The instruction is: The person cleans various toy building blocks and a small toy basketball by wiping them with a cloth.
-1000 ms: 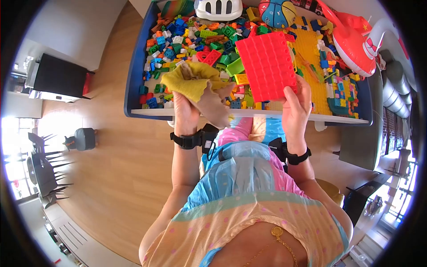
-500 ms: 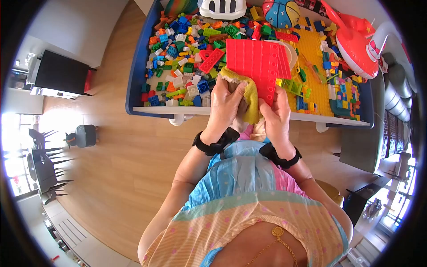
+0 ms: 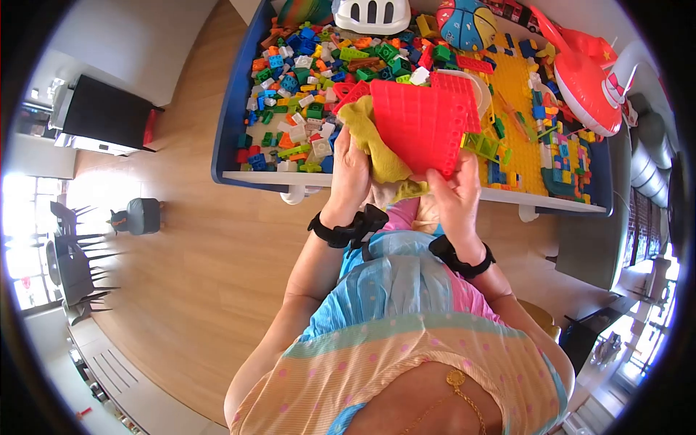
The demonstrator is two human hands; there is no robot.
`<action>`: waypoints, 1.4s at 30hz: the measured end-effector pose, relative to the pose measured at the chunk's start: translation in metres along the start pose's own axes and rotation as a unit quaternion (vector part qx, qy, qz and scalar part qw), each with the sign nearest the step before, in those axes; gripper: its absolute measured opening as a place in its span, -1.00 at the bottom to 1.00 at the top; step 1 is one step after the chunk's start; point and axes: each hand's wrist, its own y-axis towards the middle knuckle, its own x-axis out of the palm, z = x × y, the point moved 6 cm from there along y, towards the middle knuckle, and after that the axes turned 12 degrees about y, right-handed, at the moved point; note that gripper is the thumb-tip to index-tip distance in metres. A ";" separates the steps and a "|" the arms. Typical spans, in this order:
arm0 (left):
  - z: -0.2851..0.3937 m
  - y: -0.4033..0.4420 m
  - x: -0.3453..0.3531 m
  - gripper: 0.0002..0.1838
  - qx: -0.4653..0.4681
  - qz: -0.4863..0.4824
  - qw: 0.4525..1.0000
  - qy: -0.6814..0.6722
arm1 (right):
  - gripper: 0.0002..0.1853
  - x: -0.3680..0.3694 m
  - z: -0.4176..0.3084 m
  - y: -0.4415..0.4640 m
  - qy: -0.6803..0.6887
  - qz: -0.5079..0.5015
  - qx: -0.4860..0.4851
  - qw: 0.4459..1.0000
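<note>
A red plastic toy roof piece (image 3: 419,123), ridged and studded along one edge, is held up over the front of the toy table. My right hand (image 3: 458,197) pinches its lower right corner between thumb and fingers. In my left hand (image 3: 350,172) is a yellow-green cloth (image 3: 386,161), bunched against the roof's left edge. The left fingers are mostly hidden behind the cloth and the roof. Both wrists wear black bands.
The blue-sided toy table (image 3: 230,116) holds many loose colored bricks (image 3: 297,109). On its right side lies a yellow baseplate (image 3: 518,138). A white helmet-like toy (image 3: 371,16), a ball (image 3: 466,23) and a red inflatable toy (image 3: 586,90) are farther back.
The cloth has shifted from in front of the roof's lower edge to its left side, with the left thumb no longer showing. The roof has tilted and turned slightly.
</note>
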 end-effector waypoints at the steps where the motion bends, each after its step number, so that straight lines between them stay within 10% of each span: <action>1: 0.007 0.000 0.003 -0.70 -0.010 -0.032 0.999 -0.002 | -0.62 -0.002 0.000 0.002 -0.024 -0.013 0.011 1.000; 4: 0.006 0.006 0.009 -0.74 0.057 -0.026 0.981 0.185 | -0.65 0.003 0.001 -0.002 -0.090 -0.068 0.047 0.993; 15: -0.002 0.009 -0.006 -0.76 0.042 -0.018 0.983 0.176 | -0.61 0.001 -0.012 0.015 0.075 -0.099 0.158 0.980; 19: -0.002 0.000 -0.012 -0.71 -0.080 -0.043 0.991 -0.094 | -0.56 -0.011 -0.018 0.033 0.077 -0.100 0.198 0.972; 21: 0.000 0.006 -0.041 -0.63 -0.015 -0.059 0.998 0.035 | -0.56 -0.016 -0.029 0.043 0.080 -0.082 0.171 0.979; 23: 0.042 0.000 -0.039 -0.59 -0.006 -0.127 0.938 -0.323 | -0.56 -0.022 -0.043 0.056 0.072 -0.070 0.151 0.983; 30: -0.012 -0.005 -0.059 -0.45 -0.187 -0.124 0.782 -0.582 | -0.48 -0.019 -0.057 0.118 -0.005 -0.078 0.116 0.990; 33: 0.007 -0.011 -0.059 -0.50 -0.226 -0.033 0.827 -0.514 | -0.50 -0.017 -0.027 0.145 -0.074 -0.129 0.155 0.977; 36: 0.011 -0.003 -0.089 -0.51 0.000 -0.065 0.980 -0.187 | -0.50 -0.009 0.001 0.160 -0.107 -0.196 0.187 0.957; 41: -0.004 0.005 -0.077 -0.48 -0.002 0.005 0.993 -0.118 | -0.54 0.012 0.032 0.172 -0.101 -0.246 0.253 0.930; 42: -0.009 0.003 -0.087 -0.47 0.047 0.023 0.993 0.105 | -0.54 0.011 0.040 0.177 -0.159 -0.265 0.251 0.917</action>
